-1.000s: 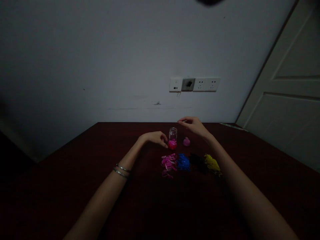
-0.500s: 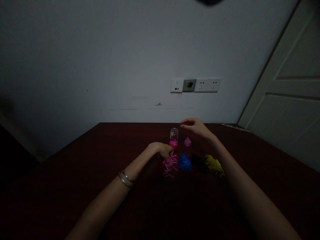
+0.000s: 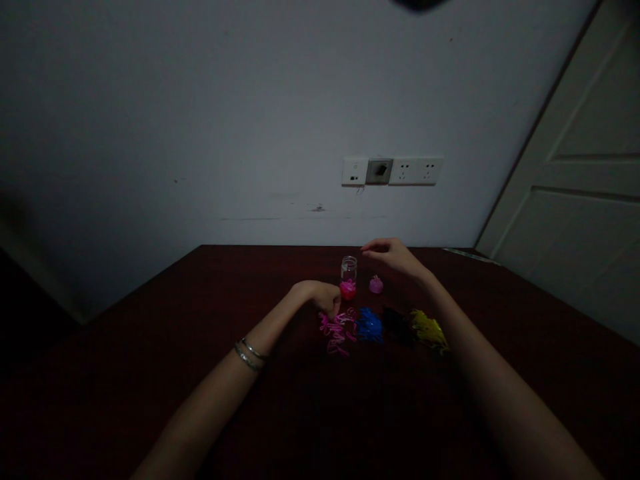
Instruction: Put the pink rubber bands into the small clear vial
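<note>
My left hand [image 3: 324, 297] reaches down with fingers pinched together at the top of a loose pile of pink rubber bands [image 3: 336, 342]; what sits between the fingertips is mostly hidden. Just beyond it stands a small clear glass jar [image 3: 349, 268], open at the top, with pink and red material in its lower part. My right hand [image 3: 393, 255] hovers to the right of the jar, its fingers stretched out and thumb apart, with nothing seen in it. Below that hand lies a small round pink lid or ornament [image 3: 376, 285].
Right of the pink pile lie bundles of blue bands [image 3: 370, 325], black bands [image 3: 397, 325] and yellow bands [image 3: 429, 328] in a row. The dark red table [image 3: 240, 280] meets a pale wall with sockets [image 3: 414, 171]. A white door [image 3: 575, 180] stands at right.
My left hand has shifted slightly left and up, and the pink bands beneath it are more spread out and visible. My right hand stays nearly still.
</note>
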Demonstrator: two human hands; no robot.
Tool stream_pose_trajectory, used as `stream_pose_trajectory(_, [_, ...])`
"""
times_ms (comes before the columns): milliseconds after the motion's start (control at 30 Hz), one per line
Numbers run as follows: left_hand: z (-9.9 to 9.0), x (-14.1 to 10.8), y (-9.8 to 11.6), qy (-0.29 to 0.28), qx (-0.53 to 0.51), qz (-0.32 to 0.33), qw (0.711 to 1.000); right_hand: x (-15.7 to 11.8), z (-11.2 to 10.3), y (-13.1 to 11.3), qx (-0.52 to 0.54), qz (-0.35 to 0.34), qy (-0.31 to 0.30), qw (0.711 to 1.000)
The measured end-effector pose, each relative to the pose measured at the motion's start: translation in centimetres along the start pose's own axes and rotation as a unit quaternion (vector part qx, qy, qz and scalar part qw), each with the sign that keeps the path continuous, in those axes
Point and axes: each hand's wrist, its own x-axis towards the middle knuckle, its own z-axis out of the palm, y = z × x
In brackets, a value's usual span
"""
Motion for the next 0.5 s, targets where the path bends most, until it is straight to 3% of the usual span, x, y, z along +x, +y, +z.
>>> stream_pose_trajectory(233, [-1.7,-2.0,-1.0,0.050,-0.030,0.011,0.998,0.0,0.0,0.1,0.003,0.006,-0.002,1.000])
stream_pose_trajectory(500, [-5.1,-4.3,-1.0,0.114,-0.031,0.033,0.992,0.0,-0.2,0.1,0.010,0.016,-0.029,0.999])
